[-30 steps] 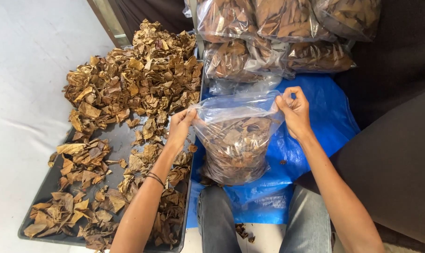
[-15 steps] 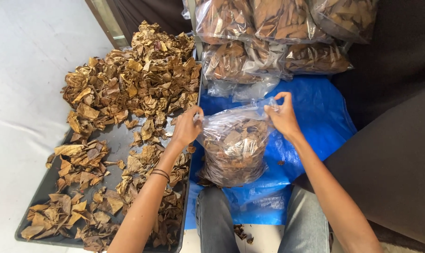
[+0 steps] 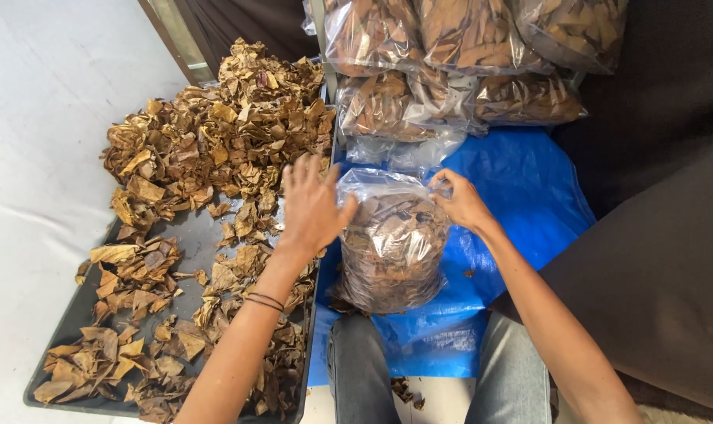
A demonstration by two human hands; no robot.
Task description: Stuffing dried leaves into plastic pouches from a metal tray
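The right hand [image 3: 460, 202] is pinching the bag [image 3: 392, 243] top in a narrow grip; the bag is standing on the blue sheet [image 3: 529, 180]. The left hand [image 3: 313, 206] is hovering spread wide beside it, over the leaves [image 3: 215, 141].

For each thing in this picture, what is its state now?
Clear bag: upright, full of dry leaves, top pinched by right hand.
Left hand: open, fingers spread, at the bag's side.
Tray: covered with loose leaves.
Stacked bags: filled, piled.
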